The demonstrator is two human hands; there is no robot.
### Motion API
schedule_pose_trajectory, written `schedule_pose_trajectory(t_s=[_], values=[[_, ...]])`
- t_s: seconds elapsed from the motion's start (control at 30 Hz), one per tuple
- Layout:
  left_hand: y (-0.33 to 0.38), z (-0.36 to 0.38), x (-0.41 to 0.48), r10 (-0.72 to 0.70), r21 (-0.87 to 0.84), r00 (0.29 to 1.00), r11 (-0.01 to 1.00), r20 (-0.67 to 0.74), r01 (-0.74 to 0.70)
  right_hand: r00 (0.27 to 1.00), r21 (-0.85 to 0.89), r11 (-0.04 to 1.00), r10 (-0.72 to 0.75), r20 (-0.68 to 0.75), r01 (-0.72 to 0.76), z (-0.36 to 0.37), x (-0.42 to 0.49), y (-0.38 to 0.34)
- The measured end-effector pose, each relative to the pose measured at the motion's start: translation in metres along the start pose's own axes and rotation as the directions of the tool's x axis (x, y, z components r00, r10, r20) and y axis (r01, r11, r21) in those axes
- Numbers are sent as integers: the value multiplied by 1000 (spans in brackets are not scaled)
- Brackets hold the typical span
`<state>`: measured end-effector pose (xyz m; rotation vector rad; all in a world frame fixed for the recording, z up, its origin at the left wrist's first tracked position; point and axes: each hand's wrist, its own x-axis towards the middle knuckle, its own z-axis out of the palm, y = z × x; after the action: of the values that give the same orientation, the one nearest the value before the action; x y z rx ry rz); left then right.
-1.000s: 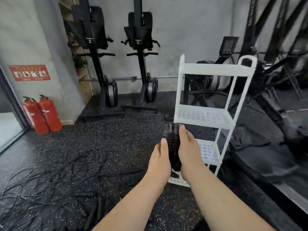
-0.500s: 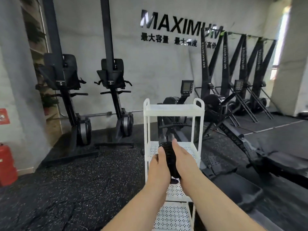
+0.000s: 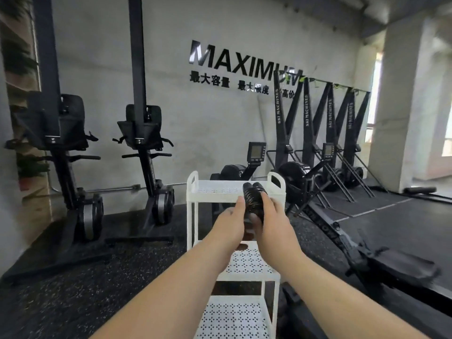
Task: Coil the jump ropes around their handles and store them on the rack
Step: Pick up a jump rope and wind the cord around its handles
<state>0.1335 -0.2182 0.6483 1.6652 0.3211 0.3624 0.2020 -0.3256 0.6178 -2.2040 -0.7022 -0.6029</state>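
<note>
Right at the white three-tier rack (image 3: 189, 228), a person holds a coiled jump rope (image 3: 253, 201) out in front of them with both hands. Black cord is wound tightly round the two handles, whose rounded ends poke up side by side at the top of the bundle. The left hand (image 3: 228, 225) grips it from the left, thumb lying up along the coils. The right hand (image 3: 277, 222) clasps it from the right, fingers curled underneath. The bundle stands roughly upright in the air, level with the rack's top shelf (image 3: 215, 198); whether it touches the shelf I cannot tell. Behind the rack, a rowing machine (image 3: 231, 171) and tall ski machines (image 3: 305, 111) line the grey wall.
</note>
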Motion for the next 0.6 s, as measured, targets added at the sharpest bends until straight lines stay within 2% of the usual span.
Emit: schedule_pose_trajectory(t_s=[0.07, 0.13, 0.2, 0.27, 0.33, 0.4, 0.47, 0.53, 0.6], values=[[-3, -5, 20, 107, 172, 994, 980, -22, -102, 999, -126, 991, 38, 25, -34, -2, 45, 10], [-7, -15, 36, 226, 427, 974, 882, -12, -199, 994, -249, 967, 77, 83, -54, -5, 89, 18], [-10, -26, 50, 331, 665, 942, 693, 51, -279, 987, -348, 937, 88, 137, -35, -7, 126, 20], [-11, -37, 64, 376, 818, 917, 481, 130, -314, 977, -429, 903, 77, 197, 15, -4, 155, 23], [-12, -47, 81, 386, 903, 906, 306, 173, -303, 975, -501, 864, 64, 211, 52, 5, 176, 29], [-13, -57, 98, 411, 946, 891, 166, 192, -280, 990, -595, 803, 46, 132, 42, 18, 192, 41], [-14, -66, 114, 419, 965, 882, 44, 217, -258, 989, -680, 733, 84, 118, 19, 31, 203, 52], [-18, -73, 128, 381, 969, 893, -44, 240, -242, 973, -690, 722, 184, 138, -38, 36, 208, 56], [-25, -76, 137, 352, 970, 904, -74, 244, -233, 972, -699, 711, 209, 108, -76, 33, 210, 53]])
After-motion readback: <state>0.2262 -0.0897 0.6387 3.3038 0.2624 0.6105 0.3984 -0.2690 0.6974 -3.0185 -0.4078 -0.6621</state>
